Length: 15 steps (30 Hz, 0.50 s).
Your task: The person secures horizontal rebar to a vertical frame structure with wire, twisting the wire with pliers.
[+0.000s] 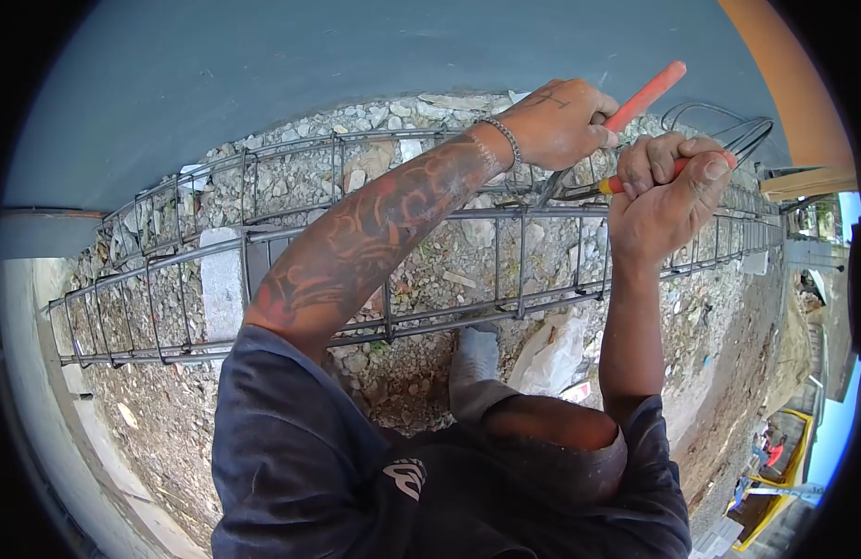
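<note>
A steel rebar cage point(521, 265) of long bars and square ties runs across the view. Over its right half, my left hand point(562, 121) grips one red handle point(646, 96) of what looks like a long-handled cutter. My right hand point(668, 191) is closed around a second red grip with a yellow band point(605, 186). Dark metal arms from both handles meet low over the cage's upper bars; the jaws are too small and partly hidden to make out. Loops of dark wire point(761, 135) lie just beyond my right hand.
A blue-grey wall point(356, 56) stands along the far side. Rubble point(421, 261) covers the ground under the cage. A concrete block point(223, 284) is at left, and a pale sack point(551, 354) lies near my foot point(475, 359). A yellow frame point(775, 494) and a person in red are at lower right.
</note>
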{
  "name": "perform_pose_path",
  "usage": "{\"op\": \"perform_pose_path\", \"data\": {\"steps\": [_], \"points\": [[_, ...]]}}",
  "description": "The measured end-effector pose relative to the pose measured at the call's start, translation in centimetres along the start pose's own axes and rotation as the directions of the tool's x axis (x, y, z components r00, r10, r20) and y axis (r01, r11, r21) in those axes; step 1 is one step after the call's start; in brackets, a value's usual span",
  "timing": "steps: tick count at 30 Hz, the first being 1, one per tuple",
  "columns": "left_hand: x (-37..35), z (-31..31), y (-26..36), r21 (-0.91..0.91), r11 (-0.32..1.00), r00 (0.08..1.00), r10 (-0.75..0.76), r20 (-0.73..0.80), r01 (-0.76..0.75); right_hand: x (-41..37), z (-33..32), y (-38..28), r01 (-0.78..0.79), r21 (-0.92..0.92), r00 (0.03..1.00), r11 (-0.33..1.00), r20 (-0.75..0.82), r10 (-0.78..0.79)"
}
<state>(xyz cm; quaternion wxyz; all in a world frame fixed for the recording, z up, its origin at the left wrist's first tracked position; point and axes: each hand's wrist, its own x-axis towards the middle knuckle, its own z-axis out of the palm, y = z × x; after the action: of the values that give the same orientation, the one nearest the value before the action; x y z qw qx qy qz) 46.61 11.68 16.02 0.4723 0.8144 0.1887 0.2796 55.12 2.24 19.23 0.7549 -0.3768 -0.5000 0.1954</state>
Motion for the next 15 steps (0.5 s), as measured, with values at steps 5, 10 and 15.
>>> {"op": "perform_pose_path", "data": {"steps": [5, 10, 15], "points": [[-0.9, 0.6, -0.4, -0.030, 0.998, 0.998, 0.059, 0.024, -0.058, -1.0, -0.6, 0.3, -0.027, 0.067, 0.998, 0.997, 0.050, 0.024], [-1.0, 0.7, -1.0, -0.005, 0.991, 0.991, 0.131, 0.019, -0.130, -1.4, -0.4, 0.7, 0.004, 0.035, 0.998, 0.999, 0.059, -0.006], [-1.5, 1.0, -0.7, 0.009, 0.989, 0.989, 0.151, 0.006, -0.151, -1.3, 0.6, 0.5, -0.010, -0.033, 1.000, 0.999, 0.010, 0.010]]}}
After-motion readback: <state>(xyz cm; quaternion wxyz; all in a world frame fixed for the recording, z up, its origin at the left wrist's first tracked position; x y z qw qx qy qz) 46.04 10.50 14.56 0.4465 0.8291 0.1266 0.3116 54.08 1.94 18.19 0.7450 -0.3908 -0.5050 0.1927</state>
